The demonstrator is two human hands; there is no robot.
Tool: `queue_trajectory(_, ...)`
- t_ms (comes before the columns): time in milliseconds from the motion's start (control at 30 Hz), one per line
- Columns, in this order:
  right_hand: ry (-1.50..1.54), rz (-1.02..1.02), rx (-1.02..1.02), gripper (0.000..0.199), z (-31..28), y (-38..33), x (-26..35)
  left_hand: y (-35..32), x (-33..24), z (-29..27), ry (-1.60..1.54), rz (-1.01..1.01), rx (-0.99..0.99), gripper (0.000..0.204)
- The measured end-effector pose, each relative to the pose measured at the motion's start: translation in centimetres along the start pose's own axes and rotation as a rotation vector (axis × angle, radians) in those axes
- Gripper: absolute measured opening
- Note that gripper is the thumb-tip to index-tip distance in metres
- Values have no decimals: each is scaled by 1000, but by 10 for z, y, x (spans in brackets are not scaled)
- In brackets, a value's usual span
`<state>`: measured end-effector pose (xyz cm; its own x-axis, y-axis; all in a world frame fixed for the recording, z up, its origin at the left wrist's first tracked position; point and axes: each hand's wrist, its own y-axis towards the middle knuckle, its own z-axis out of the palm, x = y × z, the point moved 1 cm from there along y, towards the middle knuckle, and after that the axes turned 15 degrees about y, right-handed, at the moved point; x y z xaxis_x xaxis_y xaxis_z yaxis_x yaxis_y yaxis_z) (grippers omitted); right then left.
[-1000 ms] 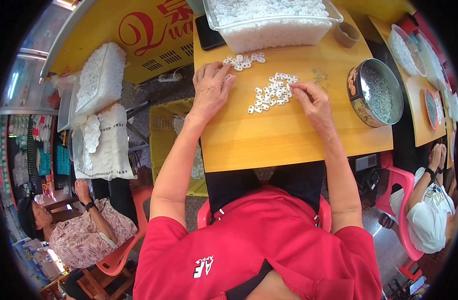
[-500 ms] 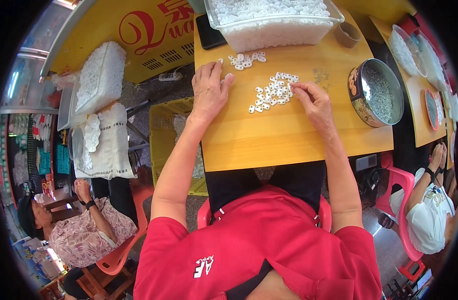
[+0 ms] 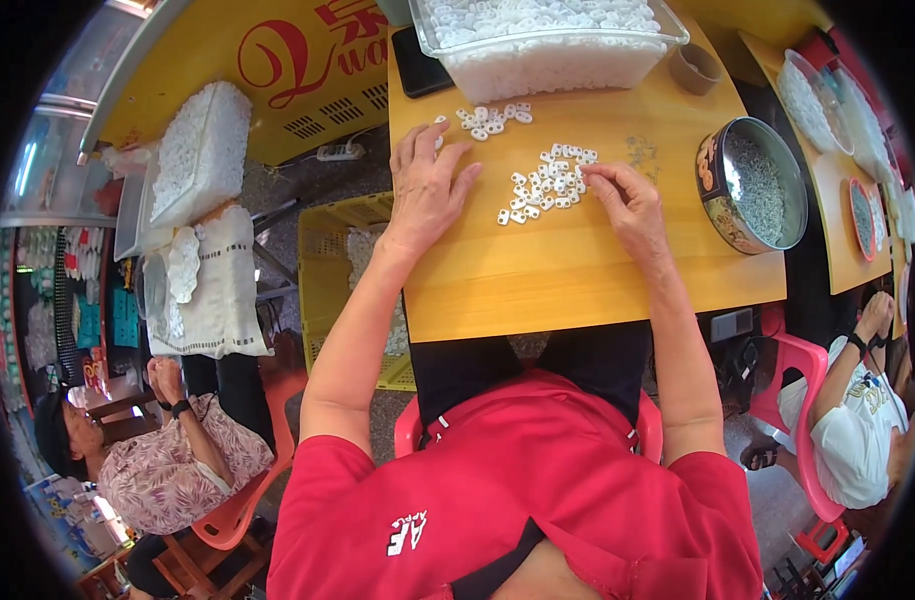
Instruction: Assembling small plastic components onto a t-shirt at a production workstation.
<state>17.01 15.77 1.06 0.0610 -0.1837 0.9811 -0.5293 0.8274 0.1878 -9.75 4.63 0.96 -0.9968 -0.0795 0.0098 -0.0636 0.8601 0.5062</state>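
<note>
At the left edge of the wooden table [image 3: 577, 280], my left hand [image 3: 425, 195] lies palm down with its fingers apart. Small white plastic pieces show by its fingertips, and a small group of such pieces [image 3: 487, 122] lies just to the right. My right hand [image 3: 627, 205] has thumb and index finger pinched together at the right edge of a larger pile of white two-hole plastic pieces [image 3: 545, 185]. What the pinch holds, if anything, is too small to make out. Thin metal bits [image 3: 641, 152] are scattered beyond that hand.
A clear bin of white pieces [image 3: 557, 70] stands at the far side, beside a dark tray [image 3: 417, 68] and a small round cup [image 3: 694, 68]. A round tin of metal bits [image 3: 752, 185] sits right. A yellow crate [image 3: 322, 290] is left below. Seated people flank me.
My left hand has shifted slightly right and toward me, its thumb and fingers spreading from the white pieces. My right hand stays almost in place at the pile.
</note>
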Motion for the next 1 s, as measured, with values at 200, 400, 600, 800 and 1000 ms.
queue_trajectory(200,0,0,-1,16,0,0,-1,6,-7,1,-37,23,-19,36)
queue_trajectory(400,2,-11,9,16,1,0,0,3,-5,0,-79,120,2,38)
queue_trajectory(600,13,-10,5,16,0,1,-1,0,-3,-2,-75,22,57,46)
queue_trajectory(800,-48,-73,29,16,-2,2,-1,6,1,8,-8,-58,-32,65)
queue_trajectory(1000,269,-99,-92,18,3,-9,2,10,5,16,-125,-103,-43,54)
